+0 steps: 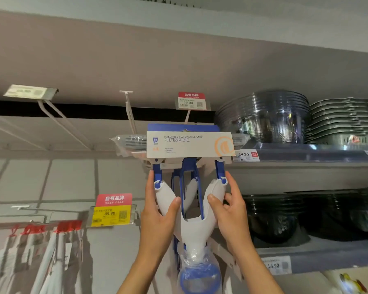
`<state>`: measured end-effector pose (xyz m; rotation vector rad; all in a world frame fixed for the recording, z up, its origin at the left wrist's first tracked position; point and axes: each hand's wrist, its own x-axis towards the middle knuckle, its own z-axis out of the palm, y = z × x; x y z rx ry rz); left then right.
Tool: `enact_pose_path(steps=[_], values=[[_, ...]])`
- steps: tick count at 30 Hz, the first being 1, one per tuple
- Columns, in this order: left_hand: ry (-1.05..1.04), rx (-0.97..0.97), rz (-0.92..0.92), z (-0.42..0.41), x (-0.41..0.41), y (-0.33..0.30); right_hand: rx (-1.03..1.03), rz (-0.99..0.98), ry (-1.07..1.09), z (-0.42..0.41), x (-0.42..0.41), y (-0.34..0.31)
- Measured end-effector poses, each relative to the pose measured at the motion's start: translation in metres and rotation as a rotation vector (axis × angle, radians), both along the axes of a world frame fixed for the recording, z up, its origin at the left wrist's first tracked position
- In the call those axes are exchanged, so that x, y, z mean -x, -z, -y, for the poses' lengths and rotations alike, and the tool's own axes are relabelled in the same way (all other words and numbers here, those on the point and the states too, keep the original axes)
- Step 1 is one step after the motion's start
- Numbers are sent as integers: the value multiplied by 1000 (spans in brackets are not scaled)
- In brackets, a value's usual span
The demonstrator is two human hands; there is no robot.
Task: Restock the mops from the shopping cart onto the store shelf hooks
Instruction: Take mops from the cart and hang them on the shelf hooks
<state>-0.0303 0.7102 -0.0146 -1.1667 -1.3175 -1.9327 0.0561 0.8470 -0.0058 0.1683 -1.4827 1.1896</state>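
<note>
Here, both hands raise a white-and-blue foldable sponge mop (189, 209) toward the hook under the red price tag (192, 100) at twelve o'clock. The left hand (157, 213) wraps the left branch of the white plastic yoke; the right hand (232, 206) pinches the right branch. The card-sleeved mop head (189, 144) appears at hook level. Likely fault: the hanging hole misses the prong, hidden behind the card, and the mop tips.
</note>
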Motion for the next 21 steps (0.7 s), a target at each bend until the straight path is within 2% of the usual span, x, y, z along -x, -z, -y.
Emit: enact_pose_path(steps=[14, 21], values=[[16, 4, -108, -11, 16, -37, 1, -83, -2, -8, 8, -34], [5, 9, -102, -19, 24, -49, -1, -55, 0, -13, 15, -49]])
